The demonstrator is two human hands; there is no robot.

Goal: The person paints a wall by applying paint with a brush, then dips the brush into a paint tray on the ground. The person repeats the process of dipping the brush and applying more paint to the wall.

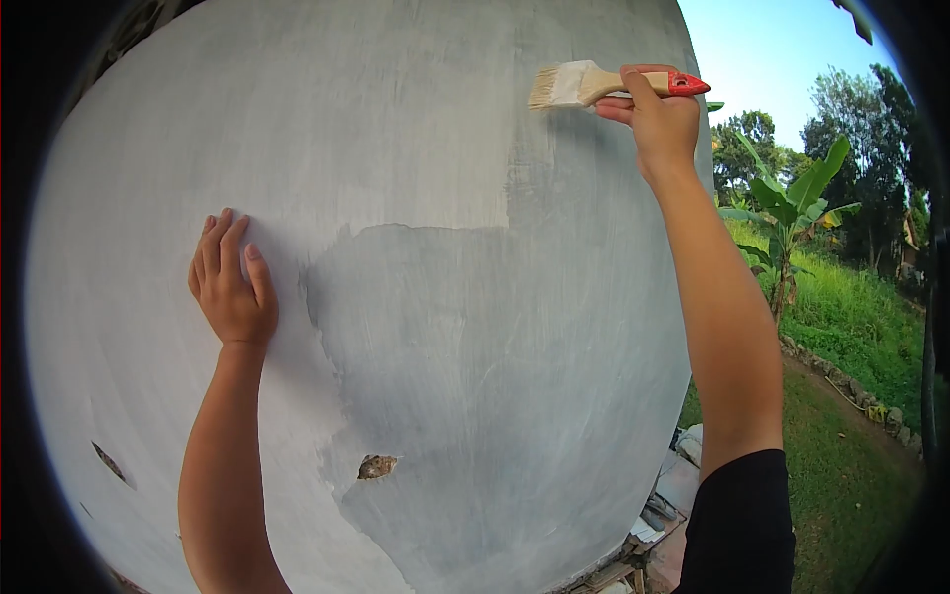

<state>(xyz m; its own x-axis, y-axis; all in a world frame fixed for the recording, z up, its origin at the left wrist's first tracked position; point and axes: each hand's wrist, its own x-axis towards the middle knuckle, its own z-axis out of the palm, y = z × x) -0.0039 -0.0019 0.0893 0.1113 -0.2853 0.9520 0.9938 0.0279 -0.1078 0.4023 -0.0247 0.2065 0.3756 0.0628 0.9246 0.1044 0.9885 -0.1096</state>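
At the upper right, my right hand (665,124) is closed around a flat paintbrush (594,85) with a wooden handle and a red end. Its pale bristles point left, close to the wall (426,129); whether they touch it I cannot tell. Lower down on the left, my left hand (233,282) rests against the wall with its fingers stretched upward and nothing in it. White paint covers the upper and left parts of the wall. A greyer patch (445,346) with a ragged edge fills the middle and lower right.
A chipped hole (376,466) shows in the lower wall, and a dark gash (112,463) lies at far left. Rubble and stone slabs (678,485) line the wall's base. Beyond its right edge are grass (851,485), a banana plant (787,203) and trees.
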